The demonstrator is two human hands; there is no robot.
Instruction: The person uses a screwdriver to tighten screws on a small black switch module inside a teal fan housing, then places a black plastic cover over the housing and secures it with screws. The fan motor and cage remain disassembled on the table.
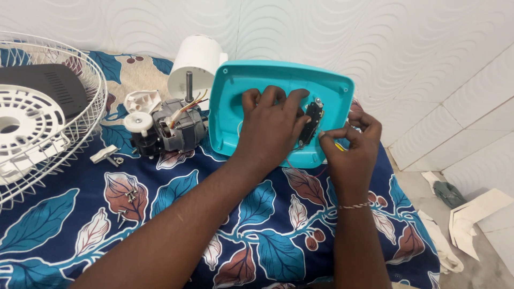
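Observation:
A turquoise plastic fan base cover (pixel 230 96) lies open side up on the leaf-patterned cloth. My left hand (pixel 270 126) presses down inside it, fingers spread beside a small black switch block (pixel 311 122). My right hand (pixel 350 147) pinches a thin yellow-tipped piece at the block's lower right edge. A fan motor (pixel 171 131) with a metal shaft and coloured wires lies just left of the cover.
A white wire fan guard (pixel 48 112) with a white hub sits at the far left. A white round housing (pixel 197 64) stands behind the motor. Loose screws (pixel 128 200) and a small bracket (pixel 107 155) lie on the cloth. Paper scraps are on the floor at right.

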